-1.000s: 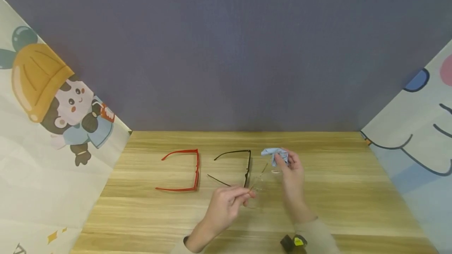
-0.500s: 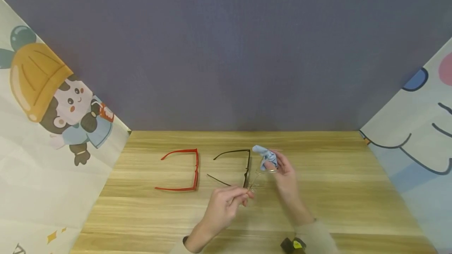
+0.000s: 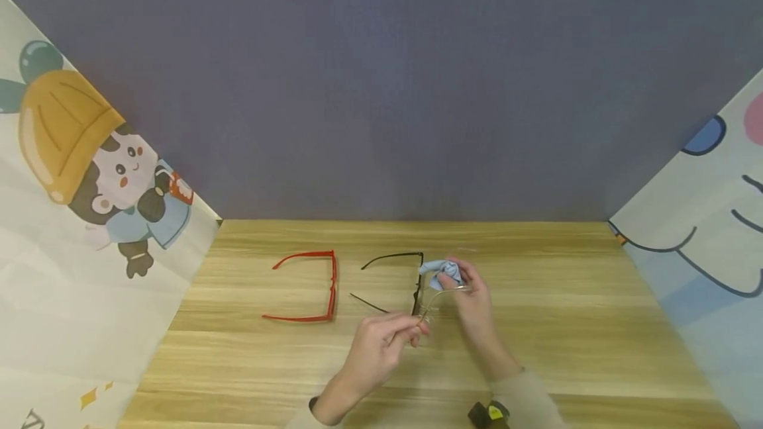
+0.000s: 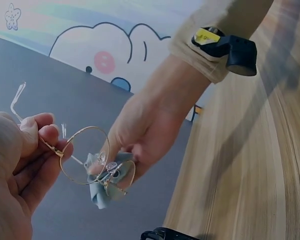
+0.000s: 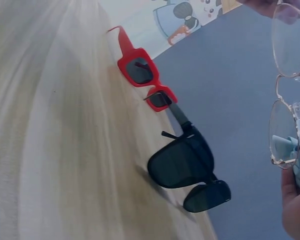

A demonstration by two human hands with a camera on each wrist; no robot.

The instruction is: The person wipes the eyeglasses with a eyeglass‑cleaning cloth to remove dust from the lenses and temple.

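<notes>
My left hand [image 3: 378, 346] pinches thin gold-rimmed glasses [image 4: 111, 166] with clear lenses at one hinge corner, above the table. A crumpled light blue cloth [image 3: 444, 272] is gripped between the thumb and fingers of my right hand [image 3: 477, 303]. In the left wrist view the cloth lies behind the far lens, with the right fingers right at that rim. The right wrist view shows the cloth through the lower lens of the glasses. Part of the cloth is hidden by the right hand.
Red sunglasses [image 3: 332, 290] rest on the wooden table [image 3: 566, 323] at the left, arms unfolded. Beside them stand black sunglasses [image 3: 418, 283], partly covered by my left hand in the head view. A grey panel [image 3: 381, 98] rises behind the table.
The right hand and cloth have moved left toward the left hand, and the glasses have turned slightly. My left hand has stayed almost in place. Both pairs of sunglasses are unmoved.
</notes>
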